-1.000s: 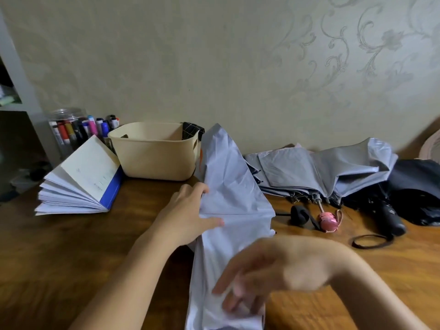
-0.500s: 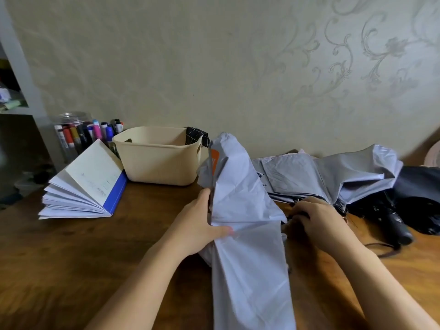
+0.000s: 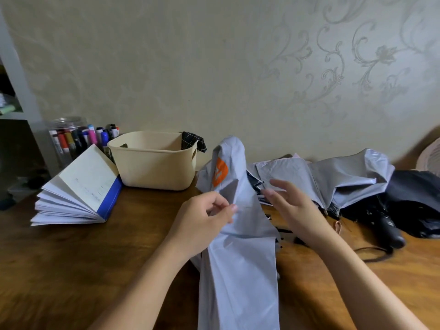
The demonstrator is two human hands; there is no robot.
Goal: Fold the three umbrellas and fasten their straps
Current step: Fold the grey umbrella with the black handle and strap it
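Grey umbrella (image 3: 240, 263): left hand (image 3: 202, 220) pinches a canopy fold, right hand (image 3: 292, 208) spread beside it. Single pinch, so pleats may slump loose.

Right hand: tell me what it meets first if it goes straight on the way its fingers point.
The right hand points left at the grey umbrella that the left hand pinches upright. It would probably meet that fabric first, though depth is unclear.
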